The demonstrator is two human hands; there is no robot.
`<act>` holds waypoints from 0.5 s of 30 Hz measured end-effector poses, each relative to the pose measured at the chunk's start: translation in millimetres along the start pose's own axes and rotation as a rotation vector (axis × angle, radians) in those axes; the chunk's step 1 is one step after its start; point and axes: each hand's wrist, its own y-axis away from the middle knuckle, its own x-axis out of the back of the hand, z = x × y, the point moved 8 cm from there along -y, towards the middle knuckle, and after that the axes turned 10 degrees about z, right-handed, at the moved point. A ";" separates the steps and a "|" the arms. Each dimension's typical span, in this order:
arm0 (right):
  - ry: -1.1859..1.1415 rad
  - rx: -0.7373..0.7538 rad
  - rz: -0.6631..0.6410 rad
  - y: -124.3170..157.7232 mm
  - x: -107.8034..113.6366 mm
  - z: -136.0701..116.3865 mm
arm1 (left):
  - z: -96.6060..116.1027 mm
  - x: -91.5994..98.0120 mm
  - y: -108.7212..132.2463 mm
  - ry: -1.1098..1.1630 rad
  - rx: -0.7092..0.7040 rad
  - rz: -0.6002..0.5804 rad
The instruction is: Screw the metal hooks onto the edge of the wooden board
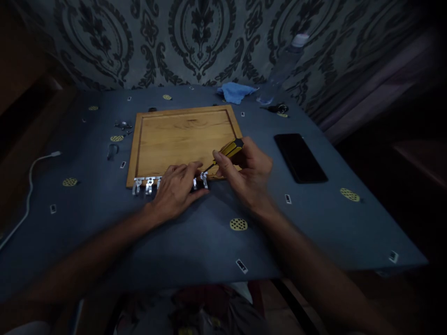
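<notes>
A framed wooden board (pixel 181 139) lies on the blue tabletop, and a silver metal hook rail (pixel 149 181) runs along its near edge. My left hand (pixel 174 190) is over the middle of the rail, fingers on top and thumb stretched along the near side, holding it against the board; part of the rail is hidden beneath. In my right hand (pixel 251 174) is a screwdriver (pixel 232 148) with a yellow and black handle, gripped between thumb and fingers. Its shaft slants down left, and the tip meets the rail near its right end.
A black phone (pixel 300 157) lies to the right. Behind are a blue cloth (pixel 236 92), a clear bottle (pixel 284 67) and a small black object (pixel 277 109). Small metal pieces (pixel 123 124) lie left of the board, and a white cable (pixel 30 181) farther left.
</notes>
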 end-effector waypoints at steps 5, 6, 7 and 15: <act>-0.011 -0.030 -0.024 0.5 -1.9 -0.7 | -0.3 0.8 0.2 -0.011 0.002 0.016; -0.014 -0.034 -0.027 0.6 -2.3 -1.0 | -0.4 0.7 0.2 -0.010 0.002 0.017; -0.014 -0.037 -0.031 0.7 -2.5 -1.2 | -0.6 0.4 0.2 -0.008 0.002 0.015; -0.055 -0.056 -0.130 -2.2 -7.8 3.7 | -1.9 -0.3 0.2 -0.019 0.017 -0.001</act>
